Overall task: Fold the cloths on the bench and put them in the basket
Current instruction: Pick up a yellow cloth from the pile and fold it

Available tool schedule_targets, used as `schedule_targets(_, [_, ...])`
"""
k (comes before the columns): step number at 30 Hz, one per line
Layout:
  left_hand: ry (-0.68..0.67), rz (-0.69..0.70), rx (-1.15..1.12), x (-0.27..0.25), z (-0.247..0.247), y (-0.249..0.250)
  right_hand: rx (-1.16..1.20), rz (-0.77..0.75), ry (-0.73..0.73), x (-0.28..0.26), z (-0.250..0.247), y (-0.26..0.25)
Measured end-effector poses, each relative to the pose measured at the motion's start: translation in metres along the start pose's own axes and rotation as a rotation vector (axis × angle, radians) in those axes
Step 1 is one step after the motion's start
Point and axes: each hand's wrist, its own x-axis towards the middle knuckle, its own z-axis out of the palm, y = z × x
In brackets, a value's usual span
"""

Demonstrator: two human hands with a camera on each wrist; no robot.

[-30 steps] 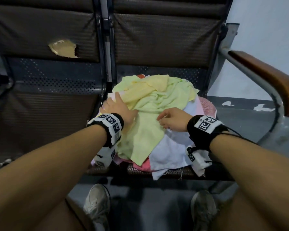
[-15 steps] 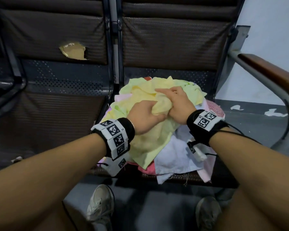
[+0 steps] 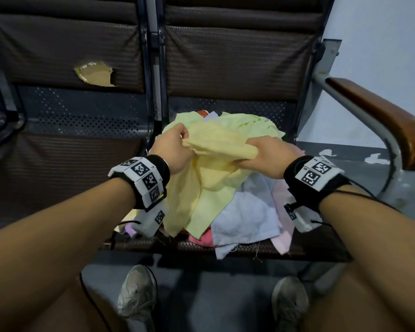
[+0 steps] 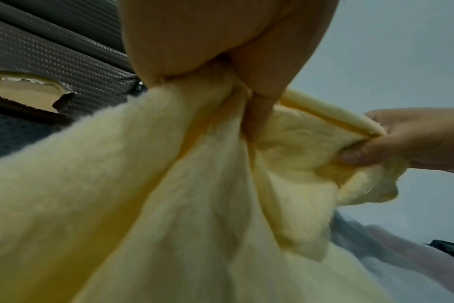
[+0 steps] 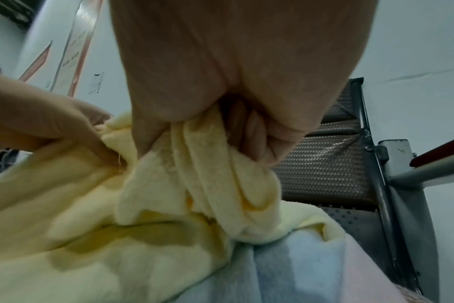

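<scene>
A pale yellow cloth (image 3: 216, 149) is lifted above a heap of cloths on the right bench seat. My left hand (image 3: 175, 149) grips its left end, and my right hand (image 3: 261, 152) grips its bunched right end. In the left wrist view the yellow cloth (image 4: 169, 205) hangs from my left hand (image 4: 246, 98), with my right hand (image 4: 402, 143) pinching the far edge. In the right wrist view my right hand (image 5: 233, 127) clutches folds of the yellow cloth (image 5: 208, 184). Below lie a light green cloth (image 3: 211, 212), a pale blue cloth (image 3: 244, 219) and pink cloths (image 3: 282, 212). No basket is in view.
The dark left bench seat (image 3: 58, 168) has a torn hole in its backrest (image 3: 95, 74). A wooden armrest (image 3: 381, 116) on a metal rail runs along the right. My shoes (image 3: 137, 295) stand on the grey floor below the seat edge.
Both hands went from resting on the heap to grasping the yellow cloth at its middle, then lifted it and drew apart towards its two ends.
</scene>
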Motion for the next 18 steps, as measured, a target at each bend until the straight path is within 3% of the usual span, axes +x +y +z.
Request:
schedule_targets(3, [-0.266, 0.086, -0.047, -0.015, 0.014, 0.014, 0.046, -0.075, 0.084, -0.004, 0.003, -0.002])
schedule_targets(5, [-0.356, 0.153, -0.067, -0.024, 0.026, 0.022, 0.090, -0.130, 0.094, -0.006, 0.007, -0.005])
schedule_targets(8, [-0.263, 0.210, -0.063, -0.022, 0.030, 0.029, 0.138, -0.138, 0.032, -0.009, 0.013, 0.001])
schedule_targets(11, [-0.126, 0.203, -0.127, -0.013, 0.024, 0.029, 0.028, -0.009, -0.045, -0.007, 0.011, 0.018])
schedule_targets(16, [-0.193, 0.216, -0.169, -0.009, 0.018, 0.019, -0.399, 0.202, -0.095, -0.001, 0.002, 0.034])
schedule_targets(18, [-0.207, 0.211, -0.128, -0.009, 0.016, 0.016, -0.432, 0.295, 0.033, 0.004, -0.007, 0.036])
